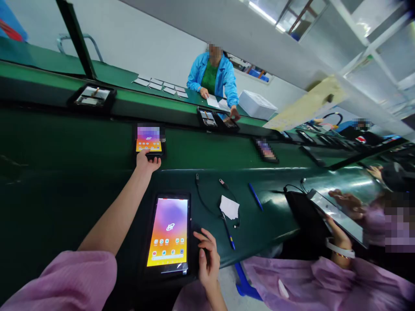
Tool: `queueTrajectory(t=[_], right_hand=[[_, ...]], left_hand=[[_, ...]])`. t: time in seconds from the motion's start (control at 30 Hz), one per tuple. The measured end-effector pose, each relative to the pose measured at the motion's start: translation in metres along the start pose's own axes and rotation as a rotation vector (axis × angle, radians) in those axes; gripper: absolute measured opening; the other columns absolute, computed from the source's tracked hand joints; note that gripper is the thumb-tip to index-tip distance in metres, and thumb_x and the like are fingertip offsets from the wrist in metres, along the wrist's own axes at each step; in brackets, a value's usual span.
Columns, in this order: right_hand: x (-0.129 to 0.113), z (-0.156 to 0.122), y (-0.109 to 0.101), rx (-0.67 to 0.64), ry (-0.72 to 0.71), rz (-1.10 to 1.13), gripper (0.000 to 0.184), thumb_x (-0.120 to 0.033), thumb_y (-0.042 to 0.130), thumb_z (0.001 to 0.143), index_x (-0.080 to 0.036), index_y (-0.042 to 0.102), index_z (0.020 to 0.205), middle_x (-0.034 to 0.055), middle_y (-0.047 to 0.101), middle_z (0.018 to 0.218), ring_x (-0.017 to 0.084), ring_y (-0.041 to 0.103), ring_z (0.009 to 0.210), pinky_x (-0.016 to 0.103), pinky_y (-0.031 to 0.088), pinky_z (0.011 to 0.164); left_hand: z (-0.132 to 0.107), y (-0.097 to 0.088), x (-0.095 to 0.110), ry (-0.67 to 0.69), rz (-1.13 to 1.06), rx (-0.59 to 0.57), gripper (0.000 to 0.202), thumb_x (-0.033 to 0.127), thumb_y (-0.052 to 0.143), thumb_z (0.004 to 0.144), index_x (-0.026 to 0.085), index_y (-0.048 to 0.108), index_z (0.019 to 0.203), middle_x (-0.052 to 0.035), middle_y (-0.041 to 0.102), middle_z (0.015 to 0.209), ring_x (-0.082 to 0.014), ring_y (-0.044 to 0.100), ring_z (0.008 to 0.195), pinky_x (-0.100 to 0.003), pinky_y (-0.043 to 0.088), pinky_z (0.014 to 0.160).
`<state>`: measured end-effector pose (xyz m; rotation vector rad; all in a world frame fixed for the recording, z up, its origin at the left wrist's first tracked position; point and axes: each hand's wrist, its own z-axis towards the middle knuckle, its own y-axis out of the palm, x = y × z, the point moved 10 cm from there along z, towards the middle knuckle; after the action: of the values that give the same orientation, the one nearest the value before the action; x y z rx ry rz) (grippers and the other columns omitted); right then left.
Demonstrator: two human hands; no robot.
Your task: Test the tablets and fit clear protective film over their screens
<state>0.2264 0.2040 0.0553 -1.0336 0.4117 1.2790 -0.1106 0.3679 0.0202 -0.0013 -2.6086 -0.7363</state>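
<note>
My left hand (148, 161) reaches far forward and grips the lower edge of a tablet (148, 140), its thumb over the front and its fingers curled below. That tablet's screen is lit with app icons and lies on the green belt. Close to me, a larger-looking tablet (169, 231) in a black case rests on the bench with its screen lit purple, orange and yellow. My right hand (208, 255) is just right of this tablet, fingers loosely bent and apart, holding nothing.
Right of the near tablet lie cables (204, 201), a white paper piece (229, 207), a blue-yellow pen (228, 231) and a blue pen (256, 197). A co-worker (343, 242) at right handles a tablet. Another person (212, 75) works opposite. More devices (92, 96) line the raised ledge.
</note>
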Motion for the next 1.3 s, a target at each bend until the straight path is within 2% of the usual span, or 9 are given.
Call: queueTrajectory(t=[0.2,0.37,0.47,0.6,0.73,0.83,0.93,1.13,1.3], right_hand=[[-0.013,0.004,0.009,-0.094,-0.073,-0.010,0.013,-0.020,0.039,0.096,-0.024,0.052,0.097,0.0058,0.073,0.109,0.025,0.053,0.125,0.046,0.047,0.097],[-0.031,0.011,0.045,-0.434,-0.204,-0.119,0.012,-0.019,0.045,0.090,-0.024,0.051,0.099,0.0025,0.071,0.115,0.027,0.045,0.134,0.052,0.029,0.112],[-0.016,0.036,0.062,-0.553,-0.144,-0.196,0.014,-0.021,0.046,0.093,-0.024,0.052,0.104,0.0027,0.067,0.125,0.028,0.036,0.141,0.056,0.019,0.117],[0.020,0.082,0.054,-0.325,0.047,-0.117,0.012,-0.023,0.048,0.093,-0.022,0.052,0.104,0.0076,0.053,0.142,0.030,0.028,0.145,0.061,0.018,0.117],[0.038,0.085,0.050,-0.159,0.126,-0.016,0.015,-0.026,0.041,0.097,-0.021,0.046,0.111,0.0155,0.050,0.143,0.025,0.038,0.141,0.052,0.036,0.112],[0.038,0.069,0.050,-0.130,0.196,0.024,0.032,-0.029,0.042,0.098,-0.019,0.040,0.129,0.0184,0.047,0.144,0.023,0.046,0.136,0.046,0.043,0.109],[0.035,0.047,0.056,-0.198,0.339,0.023,0.066,-0.031,0.052,0.094,-0.017,0.020,0.150,0.0181,0.034,0.154,0.025,0.038,0.142,0.046,0.041,0.112],[0.017,0.017,0.077,-0.360,0.411,-0.217,0.124,-0.030,0.085,0.066,-0.021,0.001,0.157,0.0194,0.006,0.162,0.044,0.011,0.148,0.067,0.025,0.114],[0.015,0.015,0.080,-0.326,0.380,-0.264,0.131,-0.035,0.090,0.060,-0.021,0.003,0.157,0.0211,0.001,0.161,0.049,0.009,0.146,0.072,0.024,0.111]], left_hand=[[0.016,-0.008,-0.011,0.028,-0.049,-0.152,0.031,0.035,0.060,0.091,0.016,0.056,0.116,-0.0079,0.059,0.111,-0.0163,0.060,0.087,-0.031,0.055,0.071],[0.010,-0.016,-0.014,0.071,-0.070,-0.442,0.023,0.030,0.055,0.092,0.015,0.058,0.110,-0.0115,0.061,0.118,-0.0226,0.061,0.106,-0.040,0.055,0.086],[0.006,-0.018,-0.014,0.075,-0.061,-0.541,0.016,0.025,0.051,0.089,0.015,0.059,0.099,-0.0146,0.060,0.122,-0.0265,0.059,0.117,-0.041,0.053,0.093],[0.004,-0.015,-0.014,0.060,-0.053,-0.594,0.007,0.023,0.052,0.085,0.018,0.057,0.088,-0.0133,0.060,0.121,-0.0256,0.058,0.122,-0.036,0.052,0.093],[0.004,-0.016,-0.016,0.044,-0.057,-0.593,0.005,0.022,0.052,0.085,0.018,0.055,0.086,-0.0131,0.061,0.117,-0.0233,0.060,0.118,-0.032,0.053,0.088],[0.005,-0.016,-0.018,0.032,-0.062,-0.584,0.005,0.020,0.052,0.085,0.017,0.055,0.087,-0.0119,0.062,0.112,-0.0227,0.061,0.113,-0.032,0.053,0.084],[0.006,-0.016,-0.020,0.022,-0.065,-0.578,0.008,0.021,0.052,0.087,0.014,0.055,0.088,-0.0113,0.062,0.109,-0.0226,0.062,0.109,-0.033,0.054,0.081],[0.007,-0.017,-0.022,0.011,-0.065,-0.578,0.013,0.026,0.054,0.090,0.013,0.057,0.088,-0.0099,0.062,0.106,-0.0220,0.061,0.106,-0.034,0.053,0.080],[0.008,-0.017,-0.023,0.002,-0.056,-0.587,0.014,0.027,0.055,0.090,0.013,0.057,0.088,-0.0100,0.062,0.107,-0.0219,0.060,0.106,-0.035,0.053,0.081]])
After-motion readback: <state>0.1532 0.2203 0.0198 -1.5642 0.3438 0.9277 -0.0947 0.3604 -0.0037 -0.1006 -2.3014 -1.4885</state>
